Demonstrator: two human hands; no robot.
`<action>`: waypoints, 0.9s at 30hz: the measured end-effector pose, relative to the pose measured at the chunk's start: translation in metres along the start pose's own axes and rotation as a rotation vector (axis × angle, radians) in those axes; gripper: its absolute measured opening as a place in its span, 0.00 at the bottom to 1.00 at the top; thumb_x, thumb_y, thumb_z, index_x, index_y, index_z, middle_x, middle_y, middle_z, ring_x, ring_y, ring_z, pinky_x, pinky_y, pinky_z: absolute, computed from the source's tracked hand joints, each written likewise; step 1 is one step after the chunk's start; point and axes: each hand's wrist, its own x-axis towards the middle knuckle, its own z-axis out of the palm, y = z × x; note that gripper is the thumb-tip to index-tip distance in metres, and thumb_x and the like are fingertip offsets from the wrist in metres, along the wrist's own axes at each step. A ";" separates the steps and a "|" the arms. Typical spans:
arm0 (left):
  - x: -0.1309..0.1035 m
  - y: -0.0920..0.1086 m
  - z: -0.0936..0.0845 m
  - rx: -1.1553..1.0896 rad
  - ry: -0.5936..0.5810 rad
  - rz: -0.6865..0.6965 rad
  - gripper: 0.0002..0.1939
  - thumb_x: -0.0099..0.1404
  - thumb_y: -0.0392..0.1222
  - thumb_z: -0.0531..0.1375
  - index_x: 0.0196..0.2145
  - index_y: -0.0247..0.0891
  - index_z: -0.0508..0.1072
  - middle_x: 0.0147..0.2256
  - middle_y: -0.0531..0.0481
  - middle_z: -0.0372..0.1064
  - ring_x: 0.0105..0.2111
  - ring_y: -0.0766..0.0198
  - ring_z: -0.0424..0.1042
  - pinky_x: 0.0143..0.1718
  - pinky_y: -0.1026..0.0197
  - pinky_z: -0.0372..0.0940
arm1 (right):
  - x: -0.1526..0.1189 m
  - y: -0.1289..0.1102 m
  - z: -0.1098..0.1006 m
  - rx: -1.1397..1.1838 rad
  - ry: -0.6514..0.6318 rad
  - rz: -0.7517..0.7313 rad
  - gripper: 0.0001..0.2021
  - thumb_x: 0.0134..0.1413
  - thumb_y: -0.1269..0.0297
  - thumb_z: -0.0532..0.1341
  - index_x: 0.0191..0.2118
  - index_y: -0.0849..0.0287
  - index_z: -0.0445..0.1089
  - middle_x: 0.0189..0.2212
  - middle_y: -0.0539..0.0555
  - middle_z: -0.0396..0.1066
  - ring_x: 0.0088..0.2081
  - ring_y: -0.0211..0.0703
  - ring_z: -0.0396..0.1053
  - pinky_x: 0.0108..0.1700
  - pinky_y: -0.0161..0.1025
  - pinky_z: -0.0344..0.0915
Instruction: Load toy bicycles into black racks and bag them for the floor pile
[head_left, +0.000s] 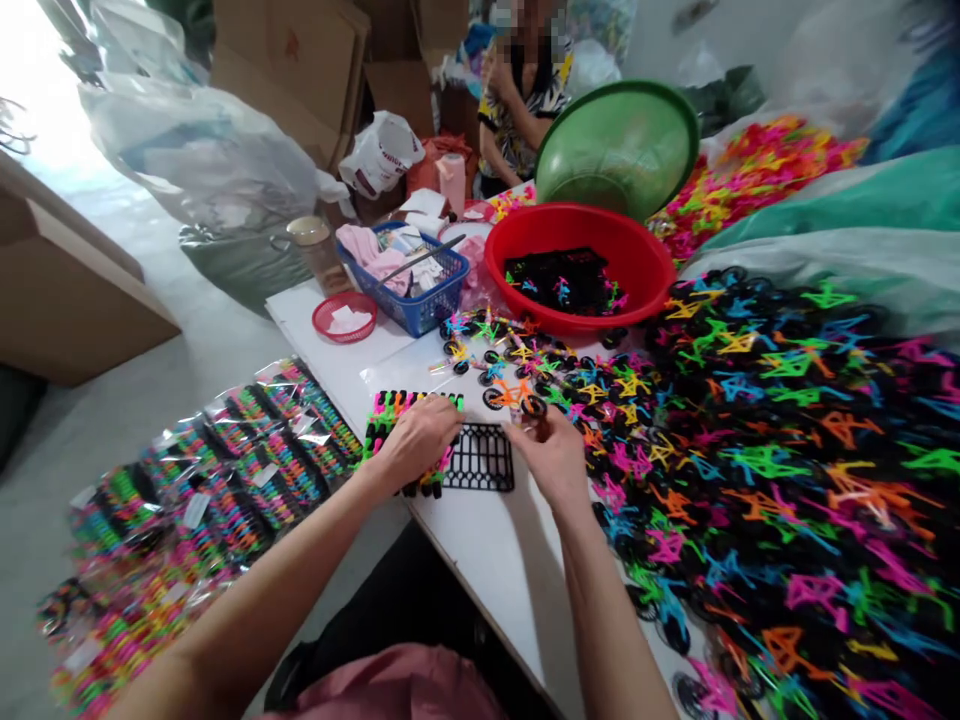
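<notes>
A black plastic grid rack [480, 470] lies on the white table before me, its left part covered by a row of small toy bicycles [375, 440] in pink, green and orange. My left hand [420, 440] rests over those toys, fingers curled together at the rack's upper edge, partly hiding what is under them. Between the thumb and fingers of my right hand [553, 455] is an orange toy bicycle [514, 398] with black wheels, held just above the rack's right corner. Loose toy bicycles [622, 385] in many colours lie close to the right hand.
A large pile of toy bicycles [795, 450] covers the right side. Behind stand a red basin [517, 280] with black racks, a green basin [600, 150] and a blue basket [427, 310]. Bagged packs [225, 500] lie at lower left. A person [517, 120] sits across.
</notes>
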 end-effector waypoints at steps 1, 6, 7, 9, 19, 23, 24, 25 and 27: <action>0.002 -0.001 -0.002 0.012 -0.001 -0.003 0.10 0.67 0.36 0.52 0.33 0.35 0.73 0.34 0.46 0.70 0.37 0.61 0.68 0.43 0.58 0.62 | -0.012 0.000 0.006 0.110 -0.013 0.000 0.13 0.43 0.56 0.63 0.32 0.60 0.66 0.23 0.48 0.66 0.24 0.36 0.61 0.27 0.33 0.59; -0.018 0.017 -0.024 0.013 0.103 -0.056 0.11 0.67 0.35 0.51 0.42 0.34 0.71 0.40 0.44 0.69 0.42 0.59 0.67 0.47 0.55 0.61 | -0.061 0.014 0.051 0.252 -0.134 0.051 0.09 0.48 0.60 0.57 0.31 0.61 0.67 0.24 0.51 0.68 0.25 0.38 0.64 0.28 0.35 0.62; -0.026 0.024 -0.027 -0.007 0.090 -0.052 0.11 0.67 0.36 0.50 0.42 0.34 0.71 0.40 0.44 0.69 0.42 0.59 0.67 0.46 0.55 0.61 | -0.064 0.017 0.057 0.238 -0.144 0.038 0.10 0.51 0.61 0.55 0.34 0.61 0.68 0.26 0.52 0.69 0.26 0.39 0.65 0.29 0.35 0.62; -0.040 0.036 -0.030 -0.047 0.020 -0.030 0.10 0.67 0.36 0.50 0.41 0.36 0.71 0.39 0.45 0.69 0.41 0.60 0.67 0.45 0.56 0.62 | -0.064 0.019 0.063 0.165 -0.160 -0.037 0.09 0.52 0.64 0.53 0.36 0.61 0.67 0.28 0.53 0.69 0.28 0.39 0.65 0.31 0.35 0.63; -0.056 0.041 -0.005 0.023 0.040 0.087 0.10 0.68 0.34 0.49 0.39 0.36 0.70 0.35 0.48 0.68 0.37 0.62 0.66 0.42 0.58 0.64 | -0.055 0.013 0.051 -0.437 -0.415 -0.228 0.11 0.53 0.73 0.52 0.41 0.64 0.67 0.35 0.58 0.68 0.31 0.39 0.65 0.32 0.34 0.59; -0.064 0.044 -0.006 -0.033 0.046 0.067 0.08 0.67 0.33 0.50 0.38 0.36 0.70 0.34 0.48 0.67 0.36 0.63 0.64 0.40 0.59 0.64 | -0.003 0.016 0.030 -0.323 -0.682 -0.340 0.07 0.53 0.69 0.55 0.35 0.61 0.70 0.26 0.51 0.69 0.29 0.37 0.65 0.31 0.31 0.60; -0.065 0.045 -0.006 -0.045 0.046 0.068 0.08 0.67 0.33 0.51 0.38 0.36 0.69 0.34 0.49 0.67 0.36 0.63 0.64 0.41 0.59 0.63 | 0.018 0.012 0.028 -0.369 -0.666 -0.344 0.07 0.54 0.69 0.55 0.36 0.60 0.71 0.27 0.50 0.69 0.29 0.37 0.66 0.32 0.31 0.60; -0.066 0.047 -0.006 -0.050 0.048 0.066 0.08 0.67 0.33 0.51 0.38 0.36 0.69 0.34 0.49 0.67 0.36 0.63 0.64 0.42 0.58 0.63 | 0.039 0.007 0.029 -0.454 -0.553 -0.332 0.09 0.55 0.69 0.54 0.38 0.60 0.71 0.30 0.51 0.70 0.32 0.37 0.67 0.34 0.31 0.60; -0.067 0.049 -0.005 -0.051 0.049 0.047 0.06 0.66 0.33 0.52 0.37 0.36 0.69 0.33 0.49 0.67 0.37 0.62 0.64 0.42 0.58 0.62 | 0.079 -0.007 0.040 -0.618 -0.302 -0.303 0.13 0.58 0.69 0.51 0.45 0.63 0.69 0.41 0.57 0.69 0.39 0.39 0.66 0.40 0.33 0.60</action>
